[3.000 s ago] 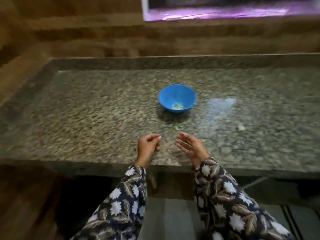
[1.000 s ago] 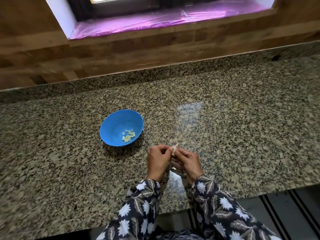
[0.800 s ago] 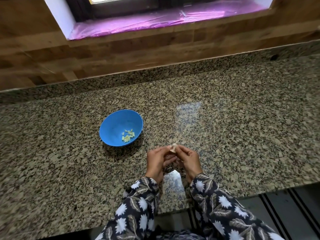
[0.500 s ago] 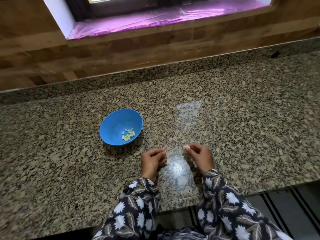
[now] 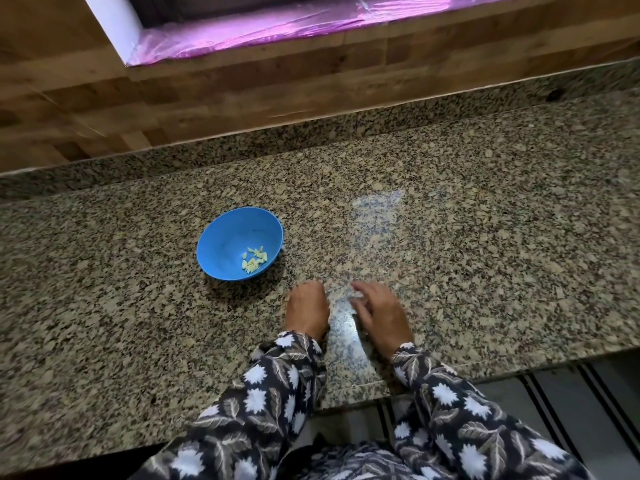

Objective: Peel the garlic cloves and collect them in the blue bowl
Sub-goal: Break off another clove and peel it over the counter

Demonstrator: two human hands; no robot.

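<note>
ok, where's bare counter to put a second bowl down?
Widest free patch: speckled granite counter right of the right hand. Also bare left of the round blue plastic bowl, and behind it up to the granite upstand. Tight: the gap between bowl and left hand, and between the two hands.

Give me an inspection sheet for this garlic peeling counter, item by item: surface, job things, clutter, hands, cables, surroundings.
Surface: speckled granite counter, with a bright glare patch near the middle.
Job's things: blue bowl upright on the counter, to the left of the hands and beyond them; a small heap of peeled cloves lies inside. No unpeeled garlic seen.
Clutter: nothing seen; loose skins would be hard to tell from the speckle.
Hands: left hand has its fingers curled under, anything held is hidden; right hand is blurred, grip unclear. The hands are apart.
Cables: nothing seen.
Surroundings: wooden wall behind the counter; pink plastic sheet on the window ledge.
</note>
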